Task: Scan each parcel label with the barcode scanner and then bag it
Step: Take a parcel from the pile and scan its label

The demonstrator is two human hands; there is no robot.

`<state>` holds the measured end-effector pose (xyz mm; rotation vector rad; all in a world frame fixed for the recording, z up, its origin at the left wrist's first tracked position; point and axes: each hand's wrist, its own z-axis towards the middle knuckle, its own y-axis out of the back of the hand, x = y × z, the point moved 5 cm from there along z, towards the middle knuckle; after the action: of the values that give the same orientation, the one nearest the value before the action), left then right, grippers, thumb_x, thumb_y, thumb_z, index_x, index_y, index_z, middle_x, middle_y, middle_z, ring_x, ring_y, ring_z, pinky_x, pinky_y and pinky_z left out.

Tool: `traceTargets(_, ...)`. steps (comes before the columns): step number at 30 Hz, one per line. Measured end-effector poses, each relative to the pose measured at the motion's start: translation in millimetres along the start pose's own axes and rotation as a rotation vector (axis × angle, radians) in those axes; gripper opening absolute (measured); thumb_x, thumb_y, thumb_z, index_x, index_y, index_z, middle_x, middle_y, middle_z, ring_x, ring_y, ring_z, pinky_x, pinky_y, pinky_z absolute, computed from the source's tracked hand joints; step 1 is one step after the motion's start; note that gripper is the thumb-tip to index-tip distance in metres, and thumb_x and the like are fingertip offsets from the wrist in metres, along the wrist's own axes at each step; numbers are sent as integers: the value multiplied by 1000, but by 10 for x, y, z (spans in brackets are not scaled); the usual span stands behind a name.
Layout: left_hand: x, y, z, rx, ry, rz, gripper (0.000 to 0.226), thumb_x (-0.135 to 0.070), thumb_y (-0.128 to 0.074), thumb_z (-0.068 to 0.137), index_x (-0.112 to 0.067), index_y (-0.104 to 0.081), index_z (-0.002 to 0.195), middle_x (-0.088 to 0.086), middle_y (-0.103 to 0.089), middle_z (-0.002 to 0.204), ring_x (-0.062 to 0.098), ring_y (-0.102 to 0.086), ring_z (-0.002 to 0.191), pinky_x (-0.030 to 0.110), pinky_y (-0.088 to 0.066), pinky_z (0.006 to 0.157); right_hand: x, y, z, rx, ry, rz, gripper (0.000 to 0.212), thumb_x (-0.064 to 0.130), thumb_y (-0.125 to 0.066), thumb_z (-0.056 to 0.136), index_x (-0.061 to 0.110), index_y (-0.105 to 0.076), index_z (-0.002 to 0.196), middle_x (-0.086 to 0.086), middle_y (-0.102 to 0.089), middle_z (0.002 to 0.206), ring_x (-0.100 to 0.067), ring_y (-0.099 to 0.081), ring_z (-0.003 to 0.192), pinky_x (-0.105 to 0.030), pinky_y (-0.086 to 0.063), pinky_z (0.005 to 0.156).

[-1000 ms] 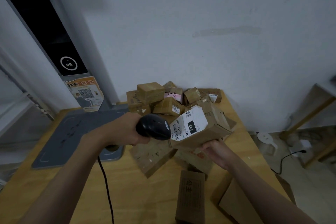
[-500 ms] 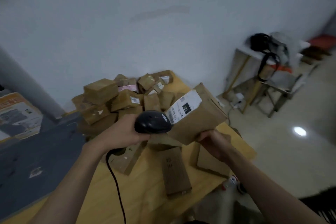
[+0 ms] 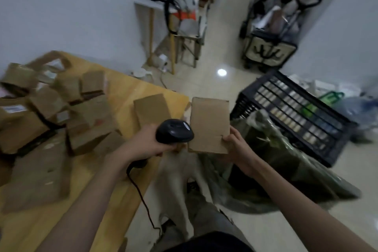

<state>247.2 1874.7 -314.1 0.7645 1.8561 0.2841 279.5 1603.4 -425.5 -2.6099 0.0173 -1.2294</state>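
1. The left hand [image 3: 151, 145] is gripping the black handheld barcode scanner [image 3: 174, 131], fingers curled round its handle, at lower centre of the frame. The right hand [image 3: 235, 145] is pinching the lower right corner of a flat brown cardboard parcel [image 3: 209, 124], thumb on its plain face.

2. The parcel is being held in the air just right of the scanner, past the edge of the yellow wooden surface [image 3: 126, 90] and above the crumpled grey-green plastic bag [image 3: 266, 161] lying on the floor below.

3. Risk: the grip is only at one corner, so the parcel could be twisting loose and falling outside the bag's mouth, which is looking slack and partly collapsed.

4. Risk: the scanner's black cable [image 3: 143, 200] is hanging down beside the person's legs; it could be snagging as the arms swing toward the bag.

5. Risk: the heap of small brown boxes [image 3: 61, 108] at the left is piled loosely; a trailing forearm might be knocking one off the surface.

6. Writing: the parcel's visible face is showing no label. White labels on the heap are too blurred to read.
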Motion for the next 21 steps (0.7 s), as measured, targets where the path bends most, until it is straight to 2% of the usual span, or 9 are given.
traceTargets(2, -97, -312, 168, 59, -11, 25, 18, -20, -78, 82, -13, -69, 95, 8, -71, 71, 15, -67, 59, 24, -51, 55, -117, 403, -174, -161, 18, -91, 55, 23, -72, 89, 32, -44, 135, -8, -55, 128, -26, -62, 112, -46, -61, 68)
traceTargets(4, -180, -611, 324, 111, -9, 68, 18, -20, -77, 83, -10, -70, 95, 13, -73, 75, 19, -69, 62, 28, -53, 59, -229, 748, -309, -238, 51, -236, 53, 25, -77, 86, 31, -45, 127, -5, -54, 124, -24, -62, 110, -46, -63, 71)
traceTargets(7, -278, -1015, 536, 171, -8, 85, 19, -21, -77, 83, -11, -71, 98, 13, -73, 78, 20, -70, 65, 36, -58, 66, -396, 1170, -389, -303, 122, -575, 51, 32, -81, 81, 33, -44, 116, 3, -52, 121, -19, -57, 109, -40, -62, 72)
traceTargets(9, -303, -1240, 682, 184, 3, 86, 20, -22, -77, 83, -9, -71, 97, 13, -73, 77, 23, -71, 66, 43, -59, 68, -529, 1437, -373, -385, 114, -834, 53, 41, -81, 74, 39, -41, 108, 5, -49, 121, -16, -54, 107, -43, -59, 77)
traceTargets(11, -320, -1442, 811, 192, 21, 88, 17, -21, -76, 82, -9, -70, 93, 11, -73, 74, 21, -71, 65, 45, -59, 67, -662, 1677, -350, -477, 47, -989, 56, 46, -81, 71, 43, -38, 107, 4, -45, 121, -18, -51, 107, -45, -59, 77)
traceTargets(14, -341, -1734, 982, 191, 77, 77, 18, -20, -75, 83, -6, -69, 94, 11, -72, 74, 21, -70, 65, 42, -58, 65, -817, 1964, -273, -534, -30, -1130, 62, 44, -82, 74, 39, -38, 117, -3, -42, 128, -25, -48, 116, -46, -59, 79)
traceTargets(17, -325, -1995, 1134, 184, 122, 81, 14, -18, -77, 82, -8, -68, 87, 6, -70, 69, 15, -69, 61, 28, -53, 55, -945, 2156, -138, -517, -102, -1235, 67, 41, -78, 80, 29, -37, 131, -11, -40, 134, -32, -44, 123, -47, -57, 84)
traceTargets(21, -195, -2296, 1299, 207, 164, 76, 14, -17, -78, 79, -10, -67, 81, 9, -70, 65, 24, -70, 63, 40, -56, 61, -1105, 2332, 100, -476, -198, -1278, 70, 43, -70, 87, 28, -35, 145, -14, -39, 140, -36, -39, 130, -46, -52, 91)
